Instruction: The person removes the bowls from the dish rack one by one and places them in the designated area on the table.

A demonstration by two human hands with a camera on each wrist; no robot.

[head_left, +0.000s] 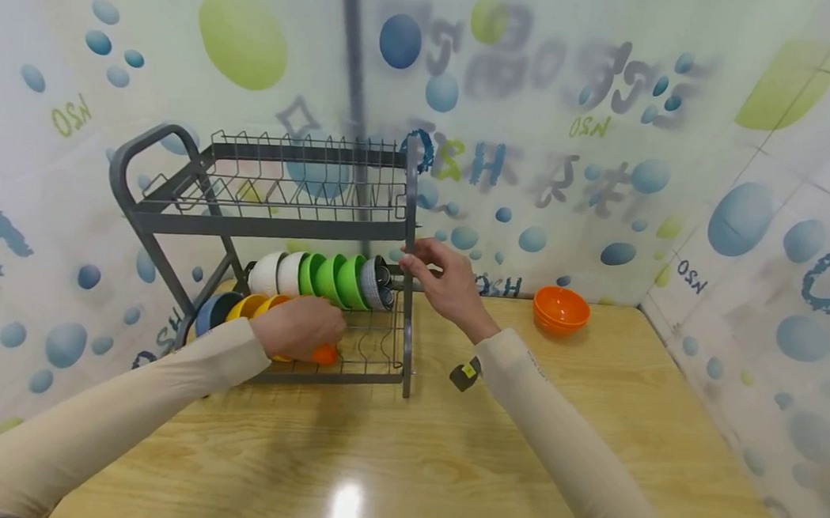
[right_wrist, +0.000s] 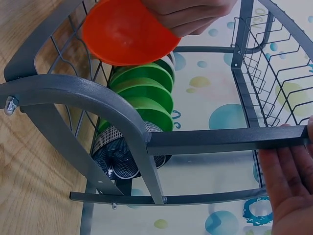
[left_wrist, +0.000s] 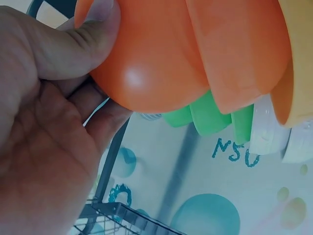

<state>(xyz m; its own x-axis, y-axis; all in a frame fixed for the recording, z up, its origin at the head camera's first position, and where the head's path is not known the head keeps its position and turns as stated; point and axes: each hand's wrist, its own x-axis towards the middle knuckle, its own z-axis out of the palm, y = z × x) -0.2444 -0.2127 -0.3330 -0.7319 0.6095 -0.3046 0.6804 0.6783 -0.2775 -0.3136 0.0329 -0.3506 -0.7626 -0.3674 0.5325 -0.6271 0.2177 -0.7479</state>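
Note:
A dark grey two-tier dish rack (head_left: 274,228) stands on the table. My left hand (head_left: 300,327) is at its lower tier, gripping an orange bowl (left_wrist: 146,63) by the rim between thumb and fingers. Another orange bowl (left_wrist: 234,49) sits directly beside it, followed by yellow bowls (head_left: 244,309) and a blue bowl (head_left: 212,315). Behind this row stand white bowls (head_left: 266,274), green bowls (head_left: 331,279) and patterned dark bowls (head_left: 373,284). My right hand (head_left: 449,281) holds the rack's right upright, its fingers (right_wrist: 283,171) behind the grey bar.
Stacked orange bowls (head_left: 562,311) rest on the wooden table (head_left: 591,412) at the right, near the back wall. A small dark object with a yellow mark (head_left: 465,373) lies beside the rack. The rack's upper wire tier (head_left: 305,181) overhangs the bowls. Patterned sheets enclose the table.

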